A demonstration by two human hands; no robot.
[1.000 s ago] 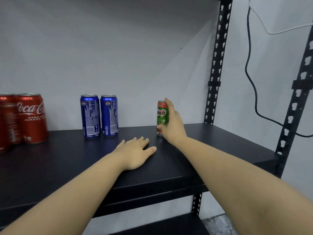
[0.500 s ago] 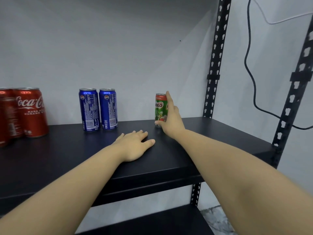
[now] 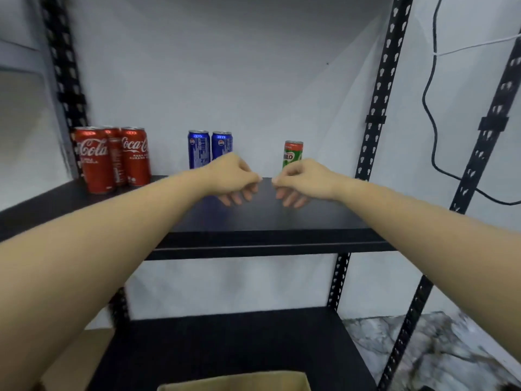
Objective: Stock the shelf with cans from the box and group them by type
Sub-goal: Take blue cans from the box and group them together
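A green Milo can (image 3: 292,153) stands alone on the black shelf (image 3: 267,221), toward the right. Two blue Pepsi cans (image 3: 210,148) stand side by side at the middle back. Three red Coca-Cola cans (image 3: 112,159) are grouped at the left. My left hand (image 3: 231,179) and my right hand (image 3: 296,182) hover above the shelf in front of the cans, fingers hanging loosely curled, holding nothing. My right hand partly hides the Milo can's base. The top edge of a cardboard box (image 3: 234,382) shows at the bottom.
Black perforated uprights (image 3: 377,108) frame the shelf on the right and another upright (image 3: 64,80) on the left. A black cable (image 3: 431,122) hangs on the white wall at right. A lower shelf (image 3: 225,342) lies below, and marble floor (image 3: 423,348) shows at lower right.
My right hand has let go of the Milo can and drawn back. My left hand has lifted off the shelf. The view has pulled back and tilted down, showing the lower shelf and box.
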